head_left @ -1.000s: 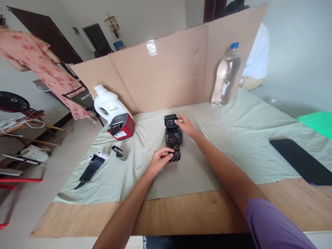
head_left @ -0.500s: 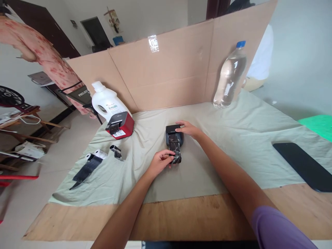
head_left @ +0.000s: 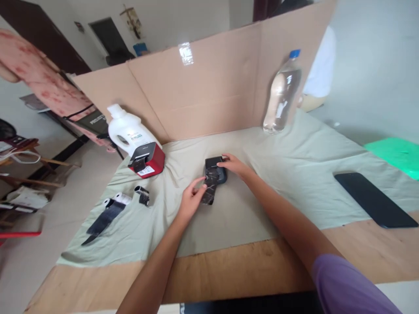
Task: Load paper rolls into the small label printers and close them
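Note:
A small black label printer sits on the cloth in front of me. A dark, marble-patterned strip runs from it toward me. My right hand grips the printer's top right edge, thumb on top and fingers behind. Lower down, my left hand pinches the strip's left edge between thumb and index finger. To the left stands a red and black label printer with a dark strip at its front. Closer to me lie a curled dark strip, small white rolls and a flat black strip.
Behind the red printer stands a white jug. A clear bottle with a blue cap is against the cardboard panel. On the right are a black phone and a green item. A person's patterned clothing shows at left.
My left hand has moved up the strip, from near its lower end to its left edge by the printer. The strip now slants left. My right hand stays on the printer; the view has shifted slightly.

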Tool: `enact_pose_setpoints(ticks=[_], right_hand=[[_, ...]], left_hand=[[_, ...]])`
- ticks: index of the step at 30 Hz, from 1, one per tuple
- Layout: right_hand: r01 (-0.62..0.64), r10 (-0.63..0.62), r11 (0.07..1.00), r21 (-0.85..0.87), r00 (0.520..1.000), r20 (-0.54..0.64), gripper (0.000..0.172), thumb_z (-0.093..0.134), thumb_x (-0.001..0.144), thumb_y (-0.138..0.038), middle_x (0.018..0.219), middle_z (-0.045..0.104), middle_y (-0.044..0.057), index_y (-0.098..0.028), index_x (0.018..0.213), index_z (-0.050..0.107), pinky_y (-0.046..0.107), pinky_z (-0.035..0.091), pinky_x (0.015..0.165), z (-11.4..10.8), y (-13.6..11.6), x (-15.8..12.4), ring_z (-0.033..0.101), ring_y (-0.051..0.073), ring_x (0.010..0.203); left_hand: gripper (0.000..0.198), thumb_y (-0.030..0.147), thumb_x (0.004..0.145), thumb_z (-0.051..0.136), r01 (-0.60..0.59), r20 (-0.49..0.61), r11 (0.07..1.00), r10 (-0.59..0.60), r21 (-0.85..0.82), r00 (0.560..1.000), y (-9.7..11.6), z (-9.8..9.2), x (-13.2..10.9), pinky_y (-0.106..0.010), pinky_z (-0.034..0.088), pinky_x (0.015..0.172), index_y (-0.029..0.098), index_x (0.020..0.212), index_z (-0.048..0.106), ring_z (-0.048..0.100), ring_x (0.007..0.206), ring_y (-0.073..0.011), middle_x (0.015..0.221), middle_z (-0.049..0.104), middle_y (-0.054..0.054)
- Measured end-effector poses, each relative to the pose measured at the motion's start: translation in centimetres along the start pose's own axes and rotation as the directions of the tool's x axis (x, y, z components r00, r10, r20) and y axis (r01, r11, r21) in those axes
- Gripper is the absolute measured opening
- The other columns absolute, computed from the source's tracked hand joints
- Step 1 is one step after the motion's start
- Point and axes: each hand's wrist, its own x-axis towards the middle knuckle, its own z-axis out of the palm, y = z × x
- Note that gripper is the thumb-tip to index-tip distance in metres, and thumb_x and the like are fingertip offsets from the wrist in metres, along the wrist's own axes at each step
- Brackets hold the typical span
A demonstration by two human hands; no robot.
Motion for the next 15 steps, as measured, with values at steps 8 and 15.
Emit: enact_pose_setpoints(ticks=[8,15], right_hand=[[0.04,-0.068,0.991,-0.127,0.973,-0.222,0.033,0.054,0.092,-0.037,0.12,0.068,0.011,-0.02,0.118,0.066,0.042,0.037,0.106,4.3,-0.7,-2.5,0.055,0.028,0.119],[0.218,-0.29,0.936,-0.276,0.922,-0.257,0.043,0.044,0.095,-0.043,0.133,0.06,0.016,-0.018,0.124,0.064,0.041,0.034,0.105,1.0,-2.3,-3.4,0.048,0.031,0.123]], left_hand=[[0.058,0.073,0.084,0.051,0.325,0.048,0.945,-0.327,0.047,0.944,0.4,0.4,7.5,-0.019,0.015,0.036,0.015,0.089,0.06,0.037,0.033,-0.0075,0.05,0.048,0.004],[0.058,0.071,0.072,0.068,0.188,0.085,0.981,-0.191,0.051,0.978,2.8,4.8,8.2,-0.018,0.016,0.036,0.018,0.093,0.056,0.032,0.035,-0.0056,0.047,0.037,0.011]])
